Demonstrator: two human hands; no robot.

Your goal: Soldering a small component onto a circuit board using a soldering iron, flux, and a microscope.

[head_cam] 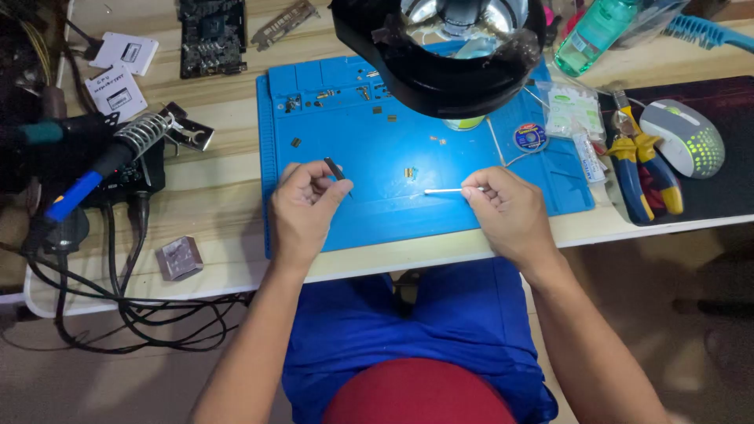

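- The desk, of pale wood, carries everything; one person in blue sits at its 6 o'clock edge.
- One blue work mat lies at the centre. Its moulded compartments along the 12 o'clock edge hold a few tiny metal parts, too small to count; more small brass-coloured bits lie loose on the open mat.
- One black ring-shaped magnifier lamp hangs over the mat at 12 o'clock.
- One dark mouse pad at 3 o'clock bears one grey mouse and two pliers with blue and yellow handles.
- One circuit board lies at 11 o'clock, two white cards beside it.
- One green bottle lies at 1 o'clock.
- One soldering iron rests in its coil stand at 9 o'clock.
- The left hand, at the mat's 7 o'clock, pinches dark tweezers between thumb and fingers.
- The right hand, at 4 o'clock, pinches a white cotton swab, its tip pointing toward 9 o'clock just above the mat.
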